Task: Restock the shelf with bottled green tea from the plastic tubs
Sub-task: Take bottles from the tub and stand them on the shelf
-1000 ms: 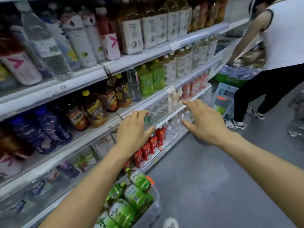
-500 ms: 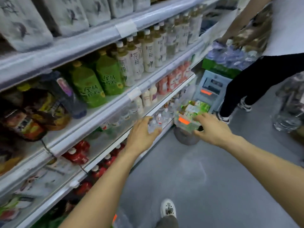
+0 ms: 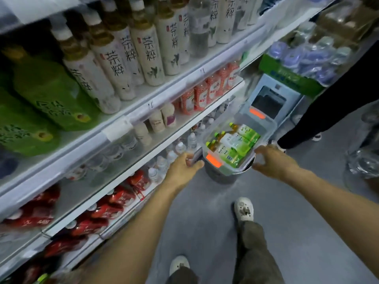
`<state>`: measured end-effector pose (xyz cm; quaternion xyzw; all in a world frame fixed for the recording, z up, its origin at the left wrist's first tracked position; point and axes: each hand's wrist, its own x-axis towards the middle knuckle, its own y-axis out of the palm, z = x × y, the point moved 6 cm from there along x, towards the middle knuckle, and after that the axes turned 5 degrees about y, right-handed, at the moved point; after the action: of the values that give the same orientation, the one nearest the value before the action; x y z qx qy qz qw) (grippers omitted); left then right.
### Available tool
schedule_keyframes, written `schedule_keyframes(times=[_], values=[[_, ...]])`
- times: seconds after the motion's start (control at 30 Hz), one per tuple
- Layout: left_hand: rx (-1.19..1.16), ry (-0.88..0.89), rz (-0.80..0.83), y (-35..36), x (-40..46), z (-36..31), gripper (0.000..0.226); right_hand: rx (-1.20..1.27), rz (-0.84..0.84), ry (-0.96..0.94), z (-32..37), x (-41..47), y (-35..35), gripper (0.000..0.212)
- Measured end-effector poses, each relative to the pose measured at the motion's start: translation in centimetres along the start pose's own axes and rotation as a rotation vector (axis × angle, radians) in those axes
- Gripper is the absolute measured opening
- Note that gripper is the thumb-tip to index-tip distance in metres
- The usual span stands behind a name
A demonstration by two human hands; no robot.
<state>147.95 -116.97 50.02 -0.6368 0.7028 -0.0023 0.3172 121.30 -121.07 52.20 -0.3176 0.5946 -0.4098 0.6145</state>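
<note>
The shelf [image 3: 155, 111] runs along my left. Ahead, the clear plastic tub [image 3: 264, 136] sits on a grey bucket [image 3: 221, 177] on the floor, with green tea bottles [image 3: 235, 144] lying inside. Loaded like that it's probably heavy, with slick, slightly flexing walls, so I'd grip under the rim at both sides. My left hand [image 3: 182, 169] and right hand [image 3: 274, 160] are half-curled at its near corners, holding nothing.

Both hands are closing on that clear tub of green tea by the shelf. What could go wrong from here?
1. The tub perches on a narrower grey bucket; a one-sided pull could tip it.
2. Left hand sits close to the low shelf's water bottles and may knock them.
3. Right hand isn't yet gripping.
</note>
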Motion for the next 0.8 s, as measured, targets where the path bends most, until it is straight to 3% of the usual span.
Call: schedule_keyframes(times=[0.27, 0.4, 0.63, 0.8], values=[[-0.259, -0.307, -0.019, 12.5, 12.0, 0.2, 0.042, -0.055, 0.221, -0.097, -5.3, 17.5, 2.7, 0.054], [-0.385, -0.449, -0.079, 18.6, 18.2, 1.2, 0.043, -0.045, 0.344, -0.119, -6.5, 24.7, 5.8, 0.065], [-0.307, -0.560, -0.265, 22.9, 25.4, 4.5, 0.089, -0.049, 0.404, -0.141, -5.3, 31.3, 12.2, 0.072], [-0.275, -0.693, -0.367, 25.8, 27.1, 6.9, 0.085, 0.018, 0.391, -0.129, -4.8, 33.8, 16.1, 0.102]])
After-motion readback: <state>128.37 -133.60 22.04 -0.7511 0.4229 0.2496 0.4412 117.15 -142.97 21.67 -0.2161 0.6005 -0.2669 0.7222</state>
